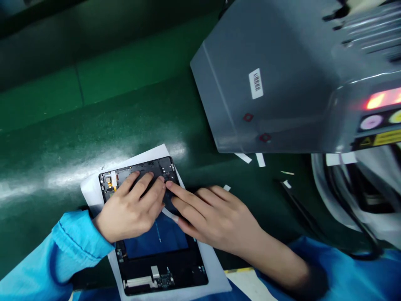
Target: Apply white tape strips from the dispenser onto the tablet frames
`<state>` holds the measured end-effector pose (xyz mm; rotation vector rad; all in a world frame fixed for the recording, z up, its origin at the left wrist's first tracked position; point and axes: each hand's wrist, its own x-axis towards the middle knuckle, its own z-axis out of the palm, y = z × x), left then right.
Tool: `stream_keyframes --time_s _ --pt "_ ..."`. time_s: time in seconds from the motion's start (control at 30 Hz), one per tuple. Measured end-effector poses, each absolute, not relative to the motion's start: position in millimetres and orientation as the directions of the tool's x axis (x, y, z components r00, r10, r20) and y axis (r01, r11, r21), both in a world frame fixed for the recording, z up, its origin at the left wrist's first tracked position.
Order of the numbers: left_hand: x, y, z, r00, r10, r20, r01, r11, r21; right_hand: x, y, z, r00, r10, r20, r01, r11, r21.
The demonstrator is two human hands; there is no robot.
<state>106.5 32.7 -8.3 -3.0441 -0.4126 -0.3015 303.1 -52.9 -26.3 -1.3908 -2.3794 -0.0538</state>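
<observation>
Green glossy tabletop (94,125) stretches beneath a grey machine housing (260,96) bearing a barcode label (256,83), with small white paper strips (242,158) lying near its edge. A black tablet frame (159,269) with exposed circuit boards sits on a white sheet of paper (216,271), close to the person. Neither hand grips anything. The left hand (131,207) lies open over the frame's upper end, fingers spread and resting on it. The right hand (216,219) reaches in from beside it, fingers extended, with the fingertips (171,186) touching the frame's dark surface.
</observation>
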Motion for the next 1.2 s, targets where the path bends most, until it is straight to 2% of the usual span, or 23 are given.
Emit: stream_keyframes --time_s 0.1,0.27,0.5,0.57,0.73,0.83,0.87,1.0,1.2 --pt "106.1 31.7 -9.6 0.94 0.269 0.207 0.279 -0.96 -0.018 304.0 -53.4 -26.0 -0.451 0.828 0.334 0.844 0.517 -0.144" --pt "104.2 32.3 -12.5 0.925 0.285 0.249 0.285 -0.958 0.04 308.6 -50.4 -26.5 -0.414 0.856 0.31 0.772 0.511 -0.378" --pt "104.6 33.7 -13.0 0.931 0.269 0.246 0.274 -0.962 0.016 310.3 -49.1 -31.8 -0.331 0.882 0.335 0.713 0.467 -0.523" --pt "104.7 33.5 -13.4 0.931 0.269 0.246 0.275 -0.961 0.012 309.4 -49.3 -32.0 -0.338 0.877 0.341 0.738 0.472 -0.481" --pt "103.2 32.9 -14.5 0.93 0.284 0.232 0.279 -0.959 0.054 304.4 -52.1 -29.4 -0.442 0.831 0.339 0.83 0.522 -0.197" --pt "103.0 32.7 -15.0 0.921 0.31 0.237 0.295 -0.95 0.1 303.3 -53.0 -28.8 -0.469 0.819 0.33 0.835 0.533 -0.137" --pt "103.1 32.7 -15.3 0.916 0.321 0.24 0.302 -0.947 0.114 303.7 -52.8 -28.9 -0.46 0.824 0.332 0.832 0.53 -0.164" --pt "103.3 32.8 -16.8 0.913 0.336 0.231 0.312 -0.941 0.134 307.4 -51.1 -30.8 -0.39 0.861 0.326 0.771 0.499 -0.396" --pt "102.8 32.2 -16.1 0.928 0.319 0.192 0.309 -0.948 0.082 309.6 -53.2 -33.4 -0.33 0.896 0.297 0.709 0.442 -0.549"
